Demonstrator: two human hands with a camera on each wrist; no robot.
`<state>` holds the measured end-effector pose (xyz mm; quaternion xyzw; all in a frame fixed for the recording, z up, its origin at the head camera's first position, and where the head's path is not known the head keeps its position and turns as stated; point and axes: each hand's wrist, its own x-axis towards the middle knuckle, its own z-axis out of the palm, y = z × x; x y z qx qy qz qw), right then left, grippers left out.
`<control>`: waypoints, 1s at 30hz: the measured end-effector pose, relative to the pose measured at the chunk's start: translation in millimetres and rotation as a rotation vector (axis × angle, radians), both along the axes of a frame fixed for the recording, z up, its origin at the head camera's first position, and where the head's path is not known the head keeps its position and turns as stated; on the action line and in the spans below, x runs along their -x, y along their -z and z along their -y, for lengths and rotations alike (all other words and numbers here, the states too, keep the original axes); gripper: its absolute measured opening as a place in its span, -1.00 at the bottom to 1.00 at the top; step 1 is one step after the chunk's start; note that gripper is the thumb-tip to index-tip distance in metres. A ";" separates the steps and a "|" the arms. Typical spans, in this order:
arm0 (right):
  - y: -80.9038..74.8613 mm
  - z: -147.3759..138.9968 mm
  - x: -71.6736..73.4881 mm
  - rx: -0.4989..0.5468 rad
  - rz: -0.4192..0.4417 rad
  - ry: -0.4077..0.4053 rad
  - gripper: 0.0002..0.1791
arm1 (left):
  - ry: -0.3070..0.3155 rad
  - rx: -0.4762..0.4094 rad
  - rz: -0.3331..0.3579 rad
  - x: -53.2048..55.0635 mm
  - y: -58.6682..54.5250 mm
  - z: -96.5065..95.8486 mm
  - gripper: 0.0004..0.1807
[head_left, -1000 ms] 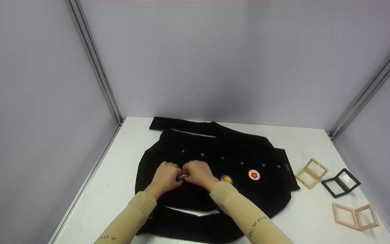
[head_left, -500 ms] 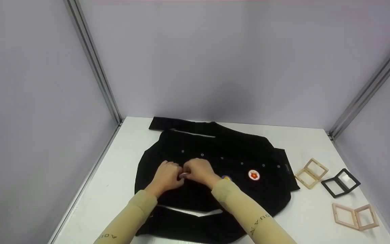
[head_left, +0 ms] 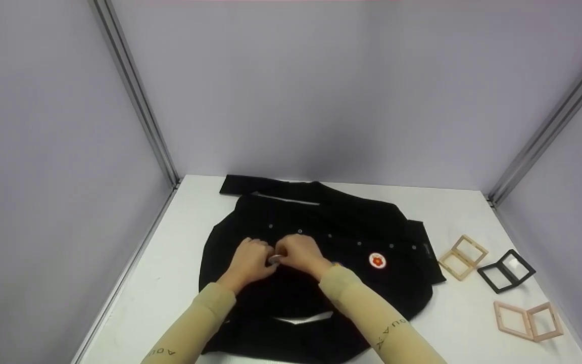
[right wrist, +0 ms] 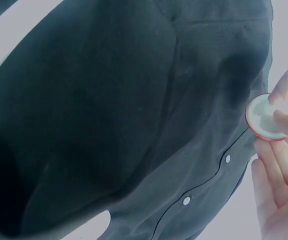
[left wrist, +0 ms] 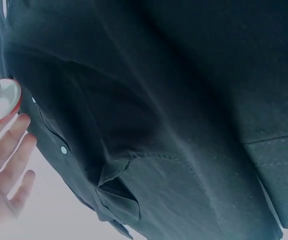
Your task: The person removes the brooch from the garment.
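Note:
A round badge (head_left: 275,259) is pinched between both hands; its pale back and red rim show in the left wrist view as a white disc (left wrist: 3,101) and in the right wrist view as a badge back (right wrist: 264,117). My left hand (head_left: 250,259) grips it from the left, my right hand (head_left: 301,254) from the right. Any pin on the back is too washed out to tell. Under the hands a black button-up shirt (head_left: 291,296) lies spread flat. A white badge with a red flower (head_left: 377,261) sits on it, right of my right hand. Another badge (head_left: 338,264) is mostly hidden by the right wrist.
On the white table (head_left: 144,298), right of the shirt, stand three opened frame cases: light wood (head_left: 462,260), black (head_left: 508,275) and pinkish wood (head_left: 529,323). Grey panels (head_left: 291,101) wall the table at the back and both sides.
Both hands keep hold of the badge and shift only slightly. The right wrist now covers most of the second badge, which showed more fully before. The whole view has drifted a little.

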<state>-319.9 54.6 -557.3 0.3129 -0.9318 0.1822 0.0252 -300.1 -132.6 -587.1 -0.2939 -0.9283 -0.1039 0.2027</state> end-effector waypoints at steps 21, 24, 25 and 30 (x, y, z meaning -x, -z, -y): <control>2.4 -14.4 -2.1 0.031 -0.011 0.069 -0.84 | 0.010 -0.013 0.005 3.9 -4.2 -17.1 -0.77; 2.3 -16.5 -2.2 0.029 -0.007 0.075 -0.85 | 0.013 -0.004 0.018 4.7 -5.1 -20.2 -0.77; 2.3 -17.2 -2.1 0.029 -0.006 0.077 -0.84 | 0.013 0.000 0.020 5.1 -5.5 -21.2 -0.78; 1.3 -20.6 -1.2 0.038 0.002 0.102 -0.81 | 0.011 0.015 0.012 8.2 -7.4 -26.3 -0.78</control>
